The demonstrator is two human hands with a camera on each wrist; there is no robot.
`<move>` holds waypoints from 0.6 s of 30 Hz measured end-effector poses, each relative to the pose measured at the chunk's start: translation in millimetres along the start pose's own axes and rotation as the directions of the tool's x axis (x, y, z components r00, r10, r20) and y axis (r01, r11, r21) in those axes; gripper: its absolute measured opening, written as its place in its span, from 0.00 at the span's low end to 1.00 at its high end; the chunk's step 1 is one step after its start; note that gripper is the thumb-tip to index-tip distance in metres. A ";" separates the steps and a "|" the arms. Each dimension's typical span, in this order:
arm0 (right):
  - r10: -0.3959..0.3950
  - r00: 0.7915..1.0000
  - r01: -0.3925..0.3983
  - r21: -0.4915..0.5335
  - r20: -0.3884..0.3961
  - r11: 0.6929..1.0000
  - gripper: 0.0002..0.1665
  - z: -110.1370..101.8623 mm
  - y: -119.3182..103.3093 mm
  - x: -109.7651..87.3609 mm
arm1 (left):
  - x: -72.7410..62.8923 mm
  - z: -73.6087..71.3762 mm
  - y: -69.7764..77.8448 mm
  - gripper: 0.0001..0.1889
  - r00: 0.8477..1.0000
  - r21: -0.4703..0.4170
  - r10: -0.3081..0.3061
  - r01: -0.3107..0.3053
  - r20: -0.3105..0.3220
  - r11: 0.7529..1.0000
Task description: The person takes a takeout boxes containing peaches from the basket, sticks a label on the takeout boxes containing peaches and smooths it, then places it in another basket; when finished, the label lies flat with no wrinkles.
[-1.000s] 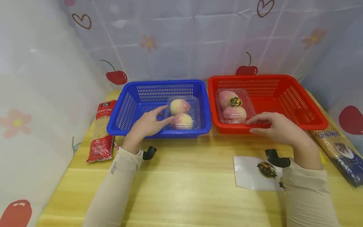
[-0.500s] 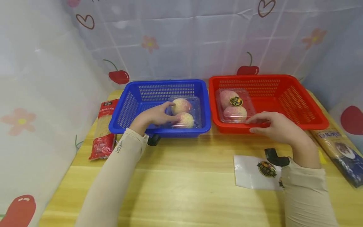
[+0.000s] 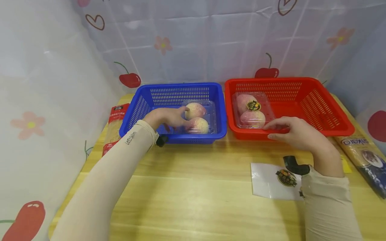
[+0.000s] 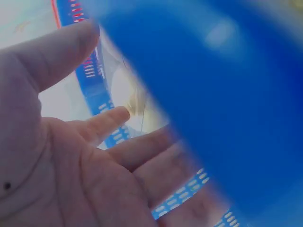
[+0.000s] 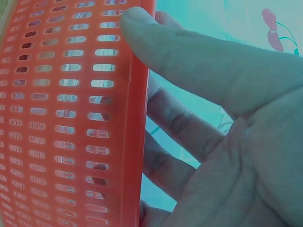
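Observation:
In the head view my left hand (image 3: 170,117) reaches over the front rim of the blue basket (image 3: 172,137). Its thumb and fingers are spread at the left side of a clear plastic box (image 3: 212,117) with two peaches (image 3: 196,110) inside. The left wrist view has the fingers (image 4: 142,151) fairly straight, the basket wall blurred in front. My right hand (image 3: 297,132) holds the front rim of the red basket (image 3: 313,132), thumb outside and fingers inside. Beside it lies another clear box of peaches (image 3: 252,118) with a black round label (image 3: 254,106).
A white sheet with round labels (image 3: 262,180) lies on the wooden table (image 3: 193,201), in front of the red basket. Packs of noodles flank the baskets: a red one (image 3: 117,115) at left, partly behind my sleeve, and a blue-yellow one (image 3: 362,157) at right.
My left hand has moved right and deeper into the blue basket, up to the clear box. The right hand stays at the red rim. The whole view has shifted slightly.

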State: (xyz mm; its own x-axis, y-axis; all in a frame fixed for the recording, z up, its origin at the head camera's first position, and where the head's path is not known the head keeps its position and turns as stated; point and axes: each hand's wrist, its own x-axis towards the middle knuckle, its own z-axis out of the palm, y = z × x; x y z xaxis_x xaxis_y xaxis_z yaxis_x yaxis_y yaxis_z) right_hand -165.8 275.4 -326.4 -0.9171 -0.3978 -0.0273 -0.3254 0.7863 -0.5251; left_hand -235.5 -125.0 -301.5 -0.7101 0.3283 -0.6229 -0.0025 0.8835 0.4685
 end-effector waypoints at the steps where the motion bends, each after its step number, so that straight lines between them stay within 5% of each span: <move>1: 0.002 1.000 -0.002 0.001 0.001 1.000 0.17 0.0 0.0 0.4 | 0.6 -3.2 1.0 0.44 1.000 0.001 -0.008 0.008 0.020 1.000; 9: 0.009 1.000 -0.009 0.012 0.012 1.000 0.17 1.0 -1.3 0.7 | 5.7 -22.5 4.8 0.41 0.990 -0.019 -0.051 0.054 0.131 0.998; 18: 0.001 1.000 -0.001 0.001 0.014 1.000 0.17 -0.6 -1.5 0.5 | 13.5 -21.1 10.1 0.39 0.992 -0.100 -0.081 0.091 0.098 0.991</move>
State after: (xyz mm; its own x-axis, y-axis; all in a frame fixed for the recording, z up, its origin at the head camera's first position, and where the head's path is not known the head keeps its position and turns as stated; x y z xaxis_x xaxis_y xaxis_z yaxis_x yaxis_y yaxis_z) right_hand -165.9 274.3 -325.2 -0.9140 -0.4037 -0.0396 -0.3246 0.7863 -0.5257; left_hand -259.9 -118.8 -292.0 -0.6351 0.2864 -0.7174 -0.1378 0.8719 0.4700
